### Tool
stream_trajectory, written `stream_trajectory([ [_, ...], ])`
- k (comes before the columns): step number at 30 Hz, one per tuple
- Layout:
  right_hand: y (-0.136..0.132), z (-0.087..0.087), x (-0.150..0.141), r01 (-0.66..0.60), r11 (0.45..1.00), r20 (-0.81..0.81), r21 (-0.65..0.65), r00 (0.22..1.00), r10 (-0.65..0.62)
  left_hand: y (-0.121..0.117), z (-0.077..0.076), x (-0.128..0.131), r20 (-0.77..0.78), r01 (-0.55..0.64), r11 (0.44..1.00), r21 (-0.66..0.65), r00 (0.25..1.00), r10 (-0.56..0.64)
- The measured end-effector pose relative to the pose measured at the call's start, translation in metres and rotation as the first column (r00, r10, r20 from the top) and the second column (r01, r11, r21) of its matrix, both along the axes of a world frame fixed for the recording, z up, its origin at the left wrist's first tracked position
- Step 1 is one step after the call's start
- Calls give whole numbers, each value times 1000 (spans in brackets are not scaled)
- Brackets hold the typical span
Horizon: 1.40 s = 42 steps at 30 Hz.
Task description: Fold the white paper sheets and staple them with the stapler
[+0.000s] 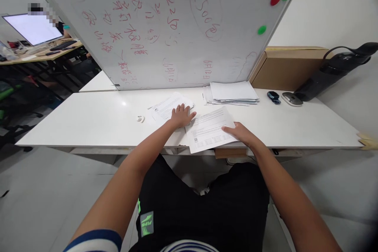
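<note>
My left hand [181,116] lies flat with fingers spread on a small pile of printed sheets [165,108] on the white desk. My right hand [239,132] pinches the right edge of other printed sheets [208,128], thumb on top and fingers underneath. These sheets tilt and reach past the desk's front edge; their left side lies close to my left hand. Behind them sits a thicker stack of paper [233,91] near the whiteboard. A small white curved object [141,119] rests left of the left-hand pile.
A whiteboard [177,27] with red writing and magnets stands along the back of the desk [88,118]. On the right are a cardboard box [289,67], a black bottle [327,73], a computer mouse [291,99] and a small dark device [273,97]. A person sits behind a monitor [34,27] far left.
</note>
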State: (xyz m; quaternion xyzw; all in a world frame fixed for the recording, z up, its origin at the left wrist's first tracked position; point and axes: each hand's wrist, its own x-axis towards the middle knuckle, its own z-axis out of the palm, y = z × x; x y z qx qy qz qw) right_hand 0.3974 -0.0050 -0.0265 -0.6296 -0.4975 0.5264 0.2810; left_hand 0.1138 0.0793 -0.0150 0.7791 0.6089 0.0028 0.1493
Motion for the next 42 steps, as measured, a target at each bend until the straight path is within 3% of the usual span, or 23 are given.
stream_trajectory([
  [8, -2, 3, -2, 7, 1000, 8, 22, 1000, -7, -2, 3, 4, -68, 4, 1000, 10, 998, -3],
  [23, 8, -1, 7, 5, 999, -63, -51, 998, -9, -4, 5, 9, -140, 11, 999, 53, 990, -3],
  [33, 8, -5, 9, 20, 999, -76, -33, 997, -22, -8, 10, 9, -110, 0, 999, 50, 994, 5],
  [42, 7, -3, 5, 10, 1000, -76, -1, 997, -10, -6, 5, 6, -12, -6, 998, 56, 1000, 6],
])
